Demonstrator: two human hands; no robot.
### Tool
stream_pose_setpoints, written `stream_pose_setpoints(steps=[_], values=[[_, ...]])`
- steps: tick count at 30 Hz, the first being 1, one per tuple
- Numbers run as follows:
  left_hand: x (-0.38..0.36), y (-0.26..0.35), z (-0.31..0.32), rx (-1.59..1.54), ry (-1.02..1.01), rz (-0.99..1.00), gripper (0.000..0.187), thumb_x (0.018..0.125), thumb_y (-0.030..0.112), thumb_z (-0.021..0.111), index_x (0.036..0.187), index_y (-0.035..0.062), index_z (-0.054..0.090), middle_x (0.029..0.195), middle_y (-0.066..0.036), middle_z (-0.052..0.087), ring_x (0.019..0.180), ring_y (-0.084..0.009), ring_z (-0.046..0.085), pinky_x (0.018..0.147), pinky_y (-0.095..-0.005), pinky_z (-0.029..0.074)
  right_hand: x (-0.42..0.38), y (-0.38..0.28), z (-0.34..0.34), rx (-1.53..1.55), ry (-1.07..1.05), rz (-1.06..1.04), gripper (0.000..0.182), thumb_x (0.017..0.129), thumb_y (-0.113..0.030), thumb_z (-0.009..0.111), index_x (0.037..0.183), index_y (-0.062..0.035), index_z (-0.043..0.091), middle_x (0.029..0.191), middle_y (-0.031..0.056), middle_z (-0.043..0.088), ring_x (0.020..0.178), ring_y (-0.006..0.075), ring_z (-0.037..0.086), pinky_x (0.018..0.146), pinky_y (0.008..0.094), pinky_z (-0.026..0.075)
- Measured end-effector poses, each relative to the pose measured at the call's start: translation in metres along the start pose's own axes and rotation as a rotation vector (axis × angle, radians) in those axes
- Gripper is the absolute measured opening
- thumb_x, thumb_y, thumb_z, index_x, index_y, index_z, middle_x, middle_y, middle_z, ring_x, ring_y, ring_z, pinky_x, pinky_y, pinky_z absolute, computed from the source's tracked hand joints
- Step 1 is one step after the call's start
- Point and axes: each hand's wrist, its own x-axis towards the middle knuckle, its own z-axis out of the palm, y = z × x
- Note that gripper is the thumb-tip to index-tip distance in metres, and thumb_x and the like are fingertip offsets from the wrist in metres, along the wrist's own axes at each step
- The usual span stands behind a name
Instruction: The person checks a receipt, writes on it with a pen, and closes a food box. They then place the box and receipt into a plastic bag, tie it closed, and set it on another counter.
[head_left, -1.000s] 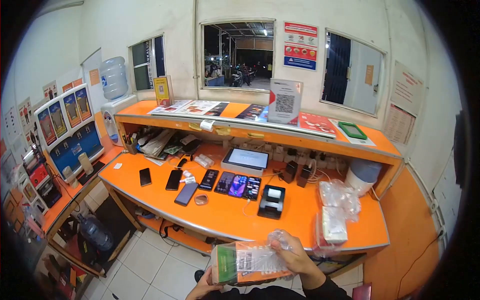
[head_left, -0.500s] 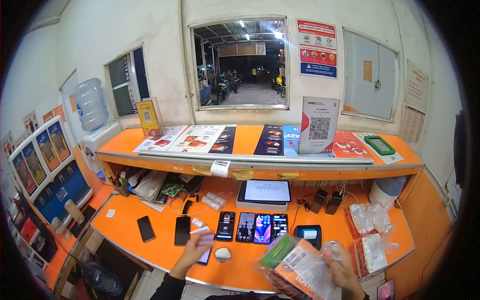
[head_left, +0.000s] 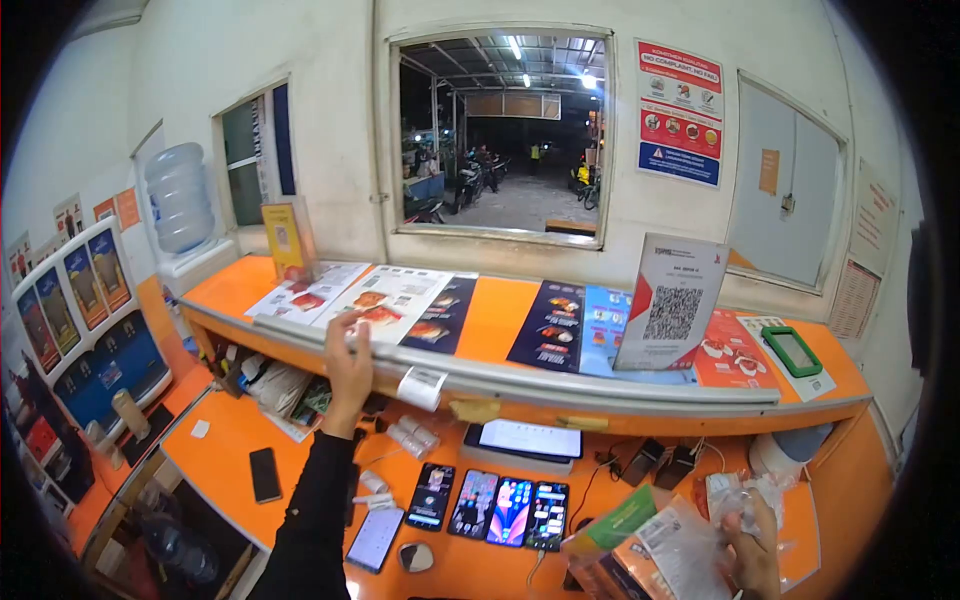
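Note:
My left hand [head_left: 348,370] is raised over the front edge of the upper counter, beside the menu sheets [head_left: 392,300]. Its fingers are curled together, with a small whitish spot between them that I cannot make out. At the lower right my right hand [head_left: 752,545] grips the top of a clear plastic bag [head_left: 640,545]. Orange and green printed packaging with a white label shows through the bag. Several phones lie on the lower desk: a lit one [head_left: 376,540] below my left forearm, and another with a purple screen [head_left: 511,512] in a row.
A QR-code stand [head_left: 672,305] and a green-framed device [head_left: 791,350] stand on the upper counter [head_left: 485,330]. Beneath it are a tablet [head_left: 530,438] and black boxes with cables [head_left: 645,462]. A dark phone [head_left: 264,475] lies at the left.
My left hand has risen from above the phones to the upper counter's edge. My right hand and the bag have shifted right in view, and the camera has turned slightly.

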Motion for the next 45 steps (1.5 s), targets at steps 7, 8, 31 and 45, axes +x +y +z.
stream_pose_setpoints(steps=[7,8,31,45], values=[[-0.012,-0.053,0.026,-0.051,0.07,-0.114,0.023,0.092,0.013,0.042,0.079,0.0002,0.056,0.069,-0.01,0.061,0.068,-0.0237,0.056,0.069,-0.0342,0.04,0.037,-0.01,-0.025,0.101,0.15,0.535,0.028,0.087,-0.006,0.061,0.114,-0.0018,0.059,0.108,0.012,0.061,0.089,0.0154,0.061,0.067,0.0221,0.049],[-0.015,-0.054,0.027,-0.044,0.066,-0.115,0.023,0.092,0.013,0.042,0.079,0.0001,0.056,0.069,-0.01,0.061,0.068,-0.0237,0.056,0.07,-0.0342,0.04,0.048,-0.012,-0.029,0.324,0.158,0.993,0.026,0.086,-0.005,0.062,0.112,-0.0005,0.06,0.107,0.0115,0.062,0.086,0.015,0.061,0.066,0.0215,0.049],[-0.013,-0.057,0.024,0.058,0.061,-0.018,0.017,0.088,0.01,0.045,0.078,0.004,0.057,0.07,-0.007,0.061,0.07,-0.0262,0.054,0.072,-0.0363,0.038,0.158,-0.077,-0.051,0.695,0.455,0.265,0.035,0.089,-0.022,0.057,0.111,0.0034,0.052,0.09,0.0076,0.06,0.077,0.0122,0.053,0.069,0.025,0.042],[-0.013,-0.056,0.022,0.122,0.079,0.052,0.017,0.088,0.011,0.045,0.077,0.004,0.056,0.072,-0.008,0.059,0.07,-0.0277,0.054,0.07,-0.0376,0.039,0.238,-0.106,-0.057,0.814,0.408,0.18,0.033,0.092,-0.029,0.054,0.111,-0.0015,0.055,0.09,0.0029,0.058,0.08,0.0055,0.052,0.071,0.0181,0.04]])
